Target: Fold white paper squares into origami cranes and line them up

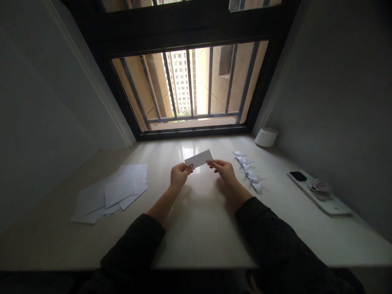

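A small rectangular piece of white paper (199,158) is held up between my two hands over the white sill, tilted with its right end higher. My left hand (180,174) pinches its lower left corner between thumb and fingers. At the right end, my right hand (225,170) grips the lower corner in the same way. To the right of my right hand, several small folded white paper shapes (247,169) with thin pointed ends lie in a slanting row. A loose pile of white paper sheets (121,190) lies to the left of my left hand.
On the right lies a white phone (324,200) with a round attachment on its back. A white cylindrical object (266,137) stands in the back right corner. Behind the sill (196,241) is a dark-framed window (196,132) with bars outside, between two side walls.
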A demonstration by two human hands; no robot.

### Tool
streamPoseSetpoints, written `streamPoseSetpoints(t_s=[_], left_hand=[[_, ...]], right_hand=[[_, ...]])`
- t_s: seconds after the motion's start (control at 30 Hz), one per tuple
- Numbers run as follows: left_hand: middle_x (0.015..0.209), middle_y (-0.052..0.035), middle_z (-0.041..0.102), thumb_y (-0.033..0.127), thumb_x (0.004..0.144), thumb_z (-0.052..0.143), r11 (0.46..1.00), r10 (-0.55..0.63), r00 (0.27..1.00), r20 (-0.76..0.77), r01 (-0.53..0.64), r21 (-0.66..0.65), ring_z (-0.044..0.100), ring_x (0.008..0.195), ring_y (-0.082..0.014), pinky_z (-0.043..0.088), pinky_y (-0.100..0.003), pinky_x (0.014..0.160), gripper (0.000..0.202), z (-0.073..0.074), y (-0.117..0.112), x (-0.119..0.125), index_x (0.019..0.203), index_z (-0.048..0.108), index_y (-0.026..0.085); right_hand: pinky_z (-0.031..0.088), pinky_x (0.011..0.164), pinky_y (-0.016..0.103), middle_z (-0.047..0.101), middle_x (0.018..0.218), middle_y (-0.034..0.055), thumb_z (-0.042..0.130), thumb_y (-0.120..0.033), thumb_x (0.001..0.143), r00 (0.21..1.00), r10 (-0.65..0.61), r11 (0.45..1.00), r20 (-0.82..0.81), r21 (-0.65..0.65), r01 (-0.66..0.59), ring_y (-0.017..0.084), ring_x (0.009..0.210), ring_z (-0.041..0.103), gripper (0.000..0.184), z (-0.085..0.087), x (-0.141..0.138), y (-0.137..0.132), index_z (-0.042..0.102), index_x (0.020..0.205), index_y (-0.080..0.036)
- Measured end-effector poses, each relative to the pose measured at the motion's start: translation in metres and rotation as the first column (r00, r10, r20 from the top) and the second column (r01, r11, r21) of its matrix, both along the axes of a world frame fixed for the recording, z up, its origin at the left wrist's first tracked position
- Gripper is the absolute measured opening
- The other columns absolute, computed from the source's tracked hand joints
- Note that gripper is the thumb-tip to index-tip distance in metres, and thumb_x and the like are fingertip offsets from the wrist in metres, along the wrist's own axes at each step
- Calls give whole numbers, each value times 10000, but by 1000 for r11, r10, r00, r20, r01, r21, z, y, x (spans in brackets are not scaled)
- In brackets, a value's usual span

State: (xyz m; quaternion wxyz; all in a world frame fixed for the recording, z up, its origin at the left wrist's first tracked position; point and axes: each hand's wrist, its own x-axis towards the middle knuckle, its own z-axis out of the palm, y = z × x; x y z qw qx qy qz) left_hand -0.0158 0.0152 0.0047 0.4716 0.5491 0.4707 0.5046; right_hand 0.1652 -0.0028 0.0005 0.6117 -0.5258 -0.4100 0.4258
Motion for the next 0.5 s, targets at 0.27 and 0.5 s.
streamPoseSetpoints(t_s=[0.27,0.5], left_hand=[[639,-71,685,441,621,713,1000,-1,999,-45,1,-9,610,573,-146,452,-253,571,318,4,4,-5,672,670,130],[659,-85,694,486,570,745,998,-17,999,-38,14,-58,620,581,-154,466,-259,569,375,5,8,-10,672,687,129]], right_hand=[[374,518,243,701,684,75,717,-501,593,998,38,999,52,27,-39,159,623,600,350,-3,2,3,715,688,-164],[391,548,249,705,684,77,707,-511,607,994,83,995,73,43,-86,177,653,625,358,-3,2,1,726,715,-170]])
